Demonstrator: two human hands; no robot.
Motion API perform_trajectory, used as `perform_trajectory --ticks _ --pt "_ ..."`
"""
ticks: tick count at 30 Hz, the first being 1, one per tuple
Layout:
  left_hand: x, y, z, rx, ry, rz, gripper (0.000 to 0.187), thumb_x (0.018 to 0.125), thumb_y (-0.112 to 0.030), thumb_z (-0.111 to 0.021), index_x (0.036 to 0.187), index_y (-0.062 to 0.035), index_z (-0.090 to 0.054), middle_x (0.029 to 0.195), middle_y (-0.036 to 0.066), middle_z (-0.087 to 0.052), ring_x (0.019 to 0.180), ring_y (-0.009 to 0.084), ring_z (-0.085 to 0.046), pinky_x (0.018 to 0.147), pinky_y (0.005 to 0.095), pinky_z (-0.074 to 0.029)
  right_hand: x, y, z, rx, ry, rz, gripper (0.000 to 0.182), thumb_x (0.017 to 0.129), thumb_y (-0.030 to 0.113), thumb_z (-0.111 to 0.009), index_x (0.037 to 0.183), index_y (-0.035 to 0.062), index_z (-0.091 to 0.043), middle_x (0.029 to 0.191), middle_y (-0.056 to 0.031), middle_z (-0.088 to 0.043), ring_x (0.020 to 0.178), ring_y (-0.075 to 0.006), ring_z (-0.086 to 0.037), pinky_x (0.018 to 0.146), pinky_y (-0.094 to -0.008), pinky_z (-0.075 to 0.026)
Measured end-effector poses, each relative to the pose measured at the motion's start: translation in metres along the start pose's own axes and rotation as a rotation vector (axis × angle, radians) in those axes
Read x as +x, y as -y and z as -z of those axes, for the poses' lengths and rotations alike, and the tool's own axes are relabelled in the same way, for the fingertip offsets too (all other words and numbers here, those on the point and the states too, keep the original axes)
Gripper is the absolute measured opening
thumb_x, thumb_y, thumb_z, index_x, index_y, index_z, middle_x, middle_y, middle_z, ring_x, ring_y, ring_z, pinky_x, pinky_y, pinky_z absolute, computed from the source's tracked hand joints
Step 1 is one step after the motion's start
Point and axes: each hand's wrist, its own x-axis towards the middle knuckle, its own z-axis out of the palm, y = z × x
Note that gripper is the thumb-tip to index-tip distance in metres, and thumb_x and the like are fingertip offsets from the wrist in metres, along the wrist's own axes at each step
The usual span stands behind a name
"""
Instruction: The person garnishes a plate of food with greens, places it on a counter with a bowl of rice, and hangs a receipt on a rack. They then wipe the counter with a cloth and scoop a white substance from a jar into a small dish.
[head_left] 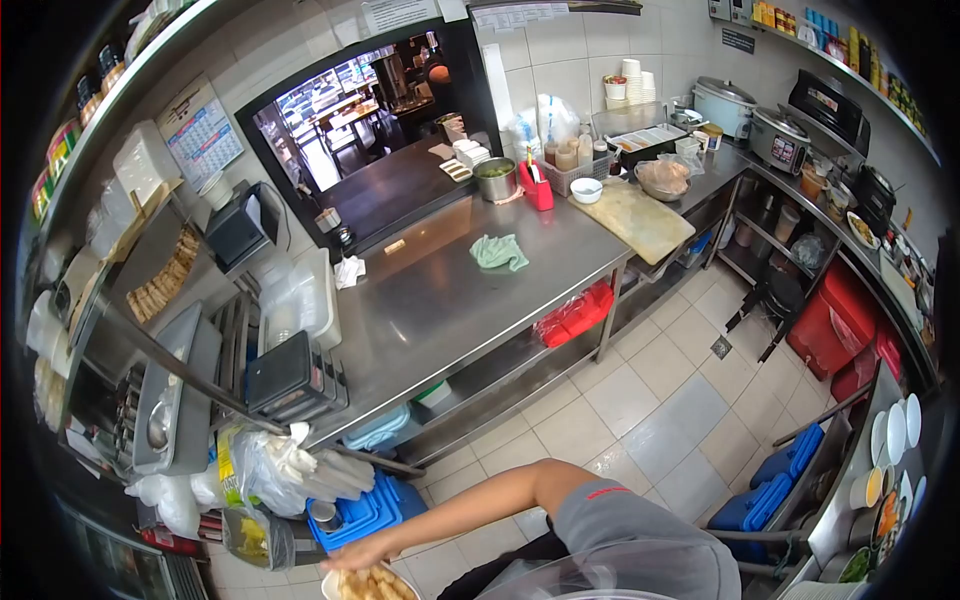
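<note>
Because the fried-looking pieces [374, 584] seem light and fragile, the white bowl [327, 585], just beside the blue tub [385, 507], is best taken by its rim, where the left grip [364, 551] is seen (its closure cannot be told).

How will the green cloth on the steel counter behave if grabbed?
Likely floppy: the green cloth lies in soft folds on the steel counter. Probably light, being thin-looking fabric. Pushed, it would likely bunch rather than roll.
</note>
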Motion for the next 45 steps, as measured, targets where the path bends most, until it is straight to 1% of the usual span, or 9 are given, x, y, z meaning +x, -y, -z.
perform_trajectory --ticks 6,14,20,27,30,36,39,42,45 --pt "0.062 0.033 -0.034 -0.067 0.085 0.128 0.080 0.083 -0.058 -0.041 0.138 -0.0015 -0.024 0.142 0.018 -0.027 0.128 0.0345 -0.030 0.106 0.0491 -0.023 -0.103 -0.010 0.117 -0.017 -0.423 0.041 0.087 0.085 0.066 -0.029 0.140 0.0001 -0.013 0.148 -0.0176 -0.006 0.136 -0.0296 -0.011 0.108 -0.0407 -0.019" --pt "0.250 0.142 -0.144 -0.061 0.223 0.391 0.083 0.085 -0.064 -0.031 0.136 0.0001 -0.025 0.141 0.019 -0.028 0.128 0.0357 -0.029 0.106 0.0486 -0.022 -0.207 -0.002 0.264 -0.041 -1.003 -0.045 0.085 0.086 0.065 -0.026 0.141 0.0028 -0.011 0.148 -0.0152 -0.009 0.137 -0.0288 -0.002 0.110 -0.0404 -0.007" --pt "0.379 0.224 -0.221 0.073 0.303 0.468 0.084 0.083 -0.068 -0.026 0.133 -0.0009 -0.032 0.138 0.018 -0.034 0.126 0.0348 -0.033 0.105 0.0481 -0.025 -0.251 -0.008 0.365 -0.081 -1.308 -0.030 0.084 0.087 0.064 -0.023 0.141 0.0008 -0.010 0.147 -0.0176 -0.014 0.137 -0.0320 -0.004 0.110 -0.0404 -0.008" --pt "0.437 0.278 -0.292 0.158 0.426 0.446 0.090 0.079 -0.075 -0.021 0.128 -0.0017 -0.042 0.130 0.016 -0.044 0.123 0.0332 -0.038 0.104 0.0479 -0.027 -0.271 -0.038 0.440 0.051 -1.534 0.030 0.081 0.090 0.059 -0.026 0.141 -0.0017 -0.007 0.145 -0.0219 -0.014 0.136 -0.0313 -0.009 0.109 -0.0364 -0.011" --pt "0.463 0.295 -0.304 0.185 0.454 0.410 0.094 0.077 -0.077 -0.021 0.129 -0.0006 -0.041 0.131 0.017 -0.043 0.123 0.0331 -0.038 0.104 0.0475 -0.027 -0.272 -0.049 0.464 0.048 -1.654 0.042 0.086 0.087 0.062 -0.027 0.140 -0.0033 -0.009 0.139 -0.0283 -0.024 0.131 -0.0363 -0.022 0.107 -0.0379 -0.020" --pt "0.491 0.315 -0.323 0.220 0.510 0.372 0.100 0.075 -0.080 -0.019 0.132 0.0005 -0.037 0.137 0.016 -0.037 0.126 0.0313 -0.035 0.106 0.0435 -0.026 -0.278 -0.064 0.495 0.182 -1.689 0.221 0.081 0.090 0.055 -0.033 0.140 -0.0032 -0.008 0.140 -0.0258 -0.023 0.132 -0.0324 -0.022 0.107 -0.0348 -0.020" --pt "0.487 0.316 -0.341 0.305 0.489 0.312 0.103 0.074 -0.081 -0.015 0.134 0.0003 -0.034 0.138 0.016 -0.035 0.126 0.0303 -0.035 0.106 0.0417 -0.026 -0.287 -0.080 0.507 0.306 -1.527 0.261 0.078 0.091 0.054 -0.032 0.142 0.0082 0.003 0.148 -0.0143 -0.005 0.136 -0.0266 -0.008 0.109 -0.0423 -0.013" --pt "0.498 0.320 -0.345 0.302 0.469 0.258 0.102 0.074 -0.081 -0.014 0.133 -0.0004 -0.035 0.136 0.016 -0.038 0.125 0.0291 -0.036 0.104 0.0401 -0.028 -0.297 -0.023 0.483 0.592 -1.405 0.225 0.074 0.092 0.053 -0.032 0.142 0.0171 0.009 0.148 -0.0126 -0.007 0.135 -0.0292 -0.014 0.107 -0.0515 -0.014" --pt "0.511 0.316 -0.346 0.279 0.461 0.185 0.100 0.075 -0.080 -0.014 0.132 -0.0011 -0.037 0.133 0.016 -0.042 0.123 0.0283 -0.039 0.103 0.0383 -0.030 -0.305 -0.052 0.492 0.557 -1.326 0.188 0.073 0.092 0.053 -0.031 0.141 0.0213 0.012 0.147 -0.0120 -0.008 0.133 -0.0301 -0.020 0.104 -0.0564 -0.014"
